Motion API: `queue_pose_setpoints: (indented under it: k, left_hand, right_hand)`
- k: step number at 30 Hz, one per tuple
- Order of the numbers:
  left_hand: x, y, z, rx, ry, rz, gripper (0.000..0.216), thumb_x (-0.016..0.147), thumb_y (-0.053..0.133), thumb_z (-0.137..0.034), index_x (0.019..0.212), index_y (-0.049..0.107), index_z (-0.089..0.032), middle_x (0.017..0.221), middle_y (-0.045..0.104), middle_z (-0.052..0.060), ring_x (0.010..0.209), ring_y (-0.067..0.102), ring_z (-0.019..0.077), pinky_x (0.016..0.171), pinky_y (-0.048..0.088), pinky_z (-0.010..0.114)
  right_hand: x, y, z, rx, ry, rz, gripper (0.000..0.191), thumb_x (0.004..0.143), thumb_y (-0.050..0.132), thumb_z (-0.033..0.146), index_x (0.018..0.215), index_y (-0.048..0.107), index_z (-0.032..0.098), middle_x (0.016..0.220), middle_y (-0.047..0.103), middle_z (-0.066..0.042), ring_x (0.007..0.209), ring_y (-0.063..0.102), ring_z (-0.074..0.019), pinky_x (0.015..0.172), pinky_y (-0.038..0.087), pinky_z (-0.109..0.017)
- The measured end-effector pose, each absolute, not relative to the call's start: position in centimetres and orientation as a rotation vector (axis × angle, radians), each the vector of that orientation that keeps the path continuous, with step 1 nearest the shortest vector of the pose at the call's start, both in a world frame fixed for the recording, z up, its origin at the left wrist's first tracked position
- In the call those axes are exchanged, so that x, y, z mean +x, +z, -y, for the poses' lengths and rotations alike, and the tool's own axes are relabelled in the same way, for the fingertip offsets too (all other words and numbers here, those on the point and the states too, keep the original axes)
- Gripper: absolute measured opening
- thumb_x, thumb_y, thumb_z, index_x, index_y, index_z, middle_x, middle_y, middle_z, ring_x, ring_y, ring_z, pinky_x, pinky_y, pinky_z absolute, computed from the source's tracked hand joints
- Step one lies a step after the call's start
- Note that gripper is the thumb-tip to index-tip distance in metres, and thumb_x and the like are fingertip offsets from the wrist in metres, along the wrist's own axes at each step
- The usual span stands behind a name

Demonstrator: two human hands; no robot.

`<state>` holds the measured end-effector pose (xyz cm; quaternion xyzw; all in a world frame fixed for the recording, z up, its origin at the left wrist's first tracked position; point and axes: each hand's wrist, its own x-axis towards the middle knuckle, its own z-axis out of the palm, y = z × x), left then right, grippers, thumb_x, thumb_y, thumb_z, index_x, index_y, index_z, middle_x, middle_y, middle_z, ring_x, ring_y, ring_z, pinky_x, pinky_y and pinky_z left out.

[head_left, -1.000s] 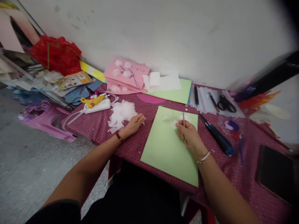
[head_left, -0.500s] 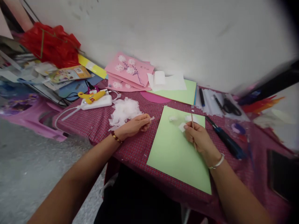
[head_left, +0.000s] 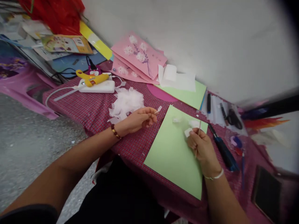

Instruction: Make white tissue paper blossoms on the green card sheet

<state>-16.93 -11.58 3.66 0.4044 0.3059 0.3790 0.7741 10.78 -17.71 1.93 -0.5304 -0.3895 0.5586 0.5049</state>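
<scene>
My left hand (head_left: pixel 142 119) is closed in a pinch on a small twisted piece of white tissue paper (head_left: pixel 159 109), its frayed tip poking out past the fingers. Just behind that hand lies a heap of cut white tissue pieces (head_left: pixel 128 101). Over the green sheet of card (head_left: pixel 170 155), my right hand (head_left: pixel 203 146) grips a thin wooden stick (head_left: pixel 199 128), standing nearly upright. A small white paper square (head_left: pixel 187 132) shows at the same hand's fingertips. White tufts (head_left: pixel 193 123) rest on the card's far part.
A yellow glue gun (head_left: pixel 93 80) lies on a white power strip (head_left: pixel 102 87) at the left. Pink cards with white flowers (head_left: pixel 140 57) lean by the wall. Right of the green card are a dark blue-handled tool (head_left: pixel 225 154), scissors (head_left: pixel 234 119) and a black tablet-like slab (head_left: pixel 267 193).
The camera view has shifted and tilted. My left hand's fingers have loosened slightly, and more of the twisted tissue shows. My right hand still holds the stick over the card.
</scene>
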Motion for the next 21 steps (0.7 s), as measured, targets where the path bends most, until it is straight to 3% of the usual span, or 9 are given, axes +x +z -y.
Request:
queue_pose_setpoints:
  k: [4, 6, 9, 11, 14, 17, 21]
  left_hand:
    - [-17.2, 4.2, 11.8, 0.824, 0.736, -0.629, 0.02, 0.078, 0.06, -0.021, 0.096, 0.054, -0.014, 0.081, 0.062, 0.001, 0.059, 0.052, 0.0061, 0.055, 0.038, 0.02]
    - [-17.2, 4.2, 11.8, 0.879, 0.736, -0.685, 0.016, 0.083, 0.058, -0.03, 0.082, 0.051, -0.016, 0.066, 0.054, -0.003, 0.052, 0.044, 0.0048, 0.049, 0.032, 0.019]
    - [-17.2, 4.0, 11.9, 1.069, 0.779, -0.821, 0.034, 0.09, 0.049, -0.037, 0.065, 0.039, -0.018, 0.053, 0.035, -0.007, 0.045, 0.029, 0.005, 0.044, 0.024, 0.02]
    - [-17.2, 4.0, 12.0, 1.212, 0.806, -0.927, 0.039, 0.092, 0.043, -0.04, 0.061, 0.038, -0.018, 0.05, 0.032, -0.006, 0.044, 0.026, 0.0058, 0.043, 0.022, 0.021]
    - [-17.3, 4.4, 12.3, 1.401, 0.866, -1.026, 0.039, 0.088, 0.049, -0.035, 0.055, 0.043, -0.016, 0.051, 0.039, -0.003, 0.047, 0.035, 0.006, 0.045, 0.027, 0.02]
    - [-17.2, 5.3, 12.4, 1.416, 1.001, -0.962, 0.029, 0.078, 0.059, -0.023, 0.055, 0.044, -0.015, 0.067, 0.055, 0.0, 0.057, 0.049, 0.0064, 0.051, 0.036, 0.019]
    - [-16.0, 7.3, 11.8, 1.317, 0.929, -0.904, 0.006, 0.077, 0.058, -0.019, 0.077, 0.052, -0.018, 0.067, 0.055, -0.003, 0.046, 0.043, 0.0037, 0.043, 0.028, 0.017]
  right_hand:
    - [11.1, 2.1, 17.7, -1.279, 1.378, 0.823, 0.015, 0.077, 0.071, 0.026, 0.078, 0.056, 0.023, 0.049, 0.032, 0.009, 0.04, 0.026, -0.006, 0.039, 0.017, -0.022]
    - [11.0, 2.4, 17.6, -1.3, 1.372, 0.786, 0.015, 0.077, 0.071, 0.026, 0.077, 0.056, 0.022, 0.05, 0.032, 0.009, 0.041, 0.026, -0.006, 0.04, 0.016, -0.023]
    - [10.6, 2.6, 17.6, -1.316, 1.359, 0.793, 0.017, 0.078, 0.07, 0.027, 0.076, 0.054, 0.022, 0.049, 0.032, 0.009, 0.04, 0.026, -0.0058, 0.04, 0.017, -0.023]
    - [10.4, 2.5, 17.6, -1.326, 1.335, 0.834, 0.018, 0.078, 0.069, 0.029, 0.077, 0.052, 0.022, 0.048, 0.031, 0.01, 0.039, 0.026, -0.006, 0.04, 0.017, -0.022]
    - [10.4, 2.3, 17.6, -1.351, 1.292, 0.892, 0.02, 0.078, 0.068, 0.032, 0.076, 0.051, 0.022, 0.047, 0.03, 0.01, 0.038, 0.026, -0.006, 0.039, 0.017, -0.022]
    - [10.4, 2.2, 17.6, -1.342, 1.258, 0.906, 0.02, 0.077, 0.068, 0.033, 0.077, 0.051, 0.022, 0.047, 0.032, 0.01, 0.038, 0.028, -0.0058, 0.038, 0.018, -0.022]
    - [10.3, 2.1, 17.5, -1.31, 1.251, 0.869, 0.02, 0.076, 0.068, 0.032, 0.08, 0.051, 0.022, 0.046, 0.035, 0.011, 0.038, 0.028, -0.0055, 0.038, 0.018, -0.021]
